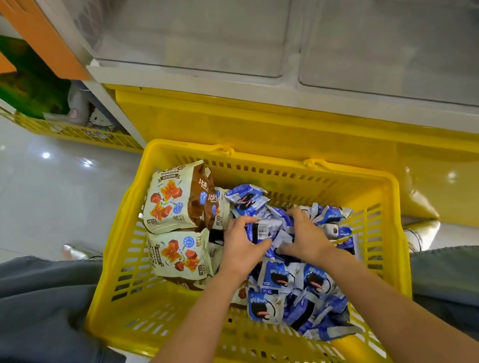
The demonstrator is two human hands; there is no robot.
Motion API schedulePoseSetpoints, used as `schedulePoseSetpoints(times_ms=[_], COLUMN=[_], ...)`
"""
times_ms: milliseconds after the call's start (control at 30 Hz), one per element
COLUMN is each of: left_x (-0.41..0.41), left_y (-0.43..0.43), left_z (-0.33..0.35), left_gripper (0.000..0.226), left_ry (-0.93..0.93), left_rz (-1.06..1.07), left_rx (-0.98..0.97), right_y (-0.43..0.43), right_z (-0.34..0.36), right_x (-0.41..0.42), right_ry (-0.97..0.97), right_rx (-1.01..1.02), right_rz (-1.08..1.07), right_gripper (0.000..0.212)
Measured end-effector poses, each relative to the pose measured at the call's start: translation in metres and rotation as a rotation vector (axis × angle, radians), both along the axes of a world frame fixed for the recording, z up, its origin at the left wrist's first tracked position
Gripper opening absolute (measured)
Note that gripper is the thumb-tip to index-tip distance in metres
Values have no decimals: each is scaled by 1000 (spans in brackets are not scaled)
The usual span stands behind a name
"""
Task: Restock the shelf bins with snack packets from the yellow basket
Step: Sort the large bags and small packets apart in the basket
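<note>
A yellow basket (pixel 129 268) stands on the floor in front of me. Several small blue and white snack packets (pixel 283 282) fill its right half. Cream and brown snack bags (pixel 173 202) are stacked in its left half. Both hands are down in the blue pile. My left hand (pixel 240 247) grips a bunch of the blue packets from the left, one showing a barcode. My right hand (pixel 306 236) curls over the same bunch from the right. Above the basket are two clear shelf bins (pixel 194 30), with nothing visible inside them.
The second clear bin (pixel 401 48) sits to the right on the white shelf. A yellow panel (pixel 255 115) runs below the shelf. Another yellow basket (pixel 61 131) with goods stands at the far left. My knees flank the basket on the glossy floor.
</note>
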State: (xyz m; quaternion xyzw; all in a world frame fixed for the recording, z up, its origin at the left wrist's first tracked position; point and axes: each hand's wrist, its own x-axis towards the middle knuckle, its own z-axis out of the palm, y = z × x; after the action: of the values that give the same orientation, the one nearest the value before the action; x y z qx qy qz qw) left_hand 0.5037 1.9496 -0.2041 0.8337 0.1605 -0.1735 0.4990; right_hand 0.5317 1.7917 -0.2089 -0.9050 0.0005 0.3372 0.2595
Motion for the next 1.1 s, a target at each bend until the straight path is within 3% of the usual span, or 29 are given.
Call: schedulePoseSetpoints(times_ms=[200, 367, 467, 567, 767, 867, 1000, 1100], left_x=[-15, -25, -32, -47, -82, -81, -52, -19], left_y=[6, 16, 16, 5, -24, -27, -18, -5], left_z=[21, 39, 47, 51, 34, 32, 34, 30], left_gripper=[41, 35, 29, 27, 44, 47, 41, 40], left_ry=[-25, 28, 100, 180, 114, 80, -22, -47], left_rz=[-8, 65, 12, -229, -698, -782, -487, -188], left_rx=[-90, -243, -272, -316, -67, -16, -21, 48], right_y=[-1, -9, -20, -29, -44, -48, -42, -32], right_z=[1, 15, 27, 47, 60, 61, 62, 54], right_x=[-10, -21, -27, -35, -73, -68, -32, -5], right_ry=[-21, -127, -204, -134, 92, -17, -265, -255], right_rx=[19, 51, -1, 3, -143, -179, -124, -102], right_rz=[-77, -163, -85, 37, 338, 346, 154, 43], right_gripper=[84, 42, 18, 23, 31, 43, 52, 60])
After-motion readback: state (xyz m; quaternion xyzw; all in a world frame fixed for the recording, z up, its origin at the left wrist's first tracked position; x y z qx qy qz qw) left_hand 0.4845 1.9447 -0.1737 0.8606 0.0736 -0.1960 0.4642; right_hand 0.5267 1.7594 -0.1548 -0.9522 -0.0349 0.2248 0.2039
